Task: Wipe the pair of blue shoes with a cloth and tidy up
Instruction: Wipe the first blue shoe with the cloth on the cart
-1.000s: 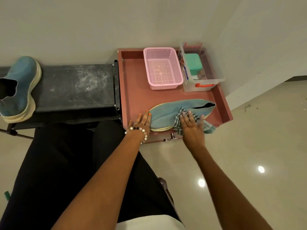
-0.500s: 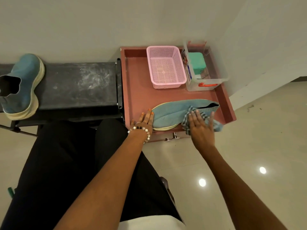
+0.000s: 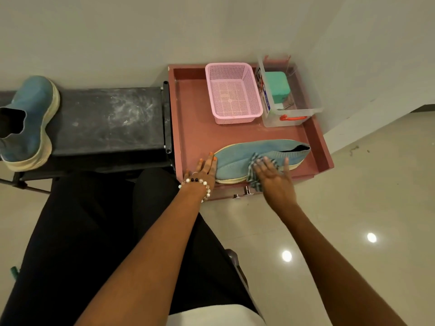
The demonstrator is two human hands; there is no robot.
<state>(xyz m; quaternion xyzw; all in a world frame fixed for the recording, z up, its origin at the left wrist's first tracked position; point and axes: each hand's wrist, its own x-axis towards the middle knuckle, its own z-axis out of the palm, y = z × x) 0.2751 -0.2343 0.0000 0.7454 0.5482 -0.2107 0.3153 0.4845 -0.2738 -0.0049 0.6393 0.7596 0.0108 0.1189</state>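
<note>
Two blue shoes show: one shoe lies on its side along the near edge of the reddish tray, the other shoe rests well apart on the dark tabletop to the left. The right hand presses a checked cloth flat against the near shoe's middle, fingers straight and spread. The left hand rests against the shoe's toe, fingers straight and together. At the tray's far end stand a pink basket and, just beside it, a clear box.
</note>
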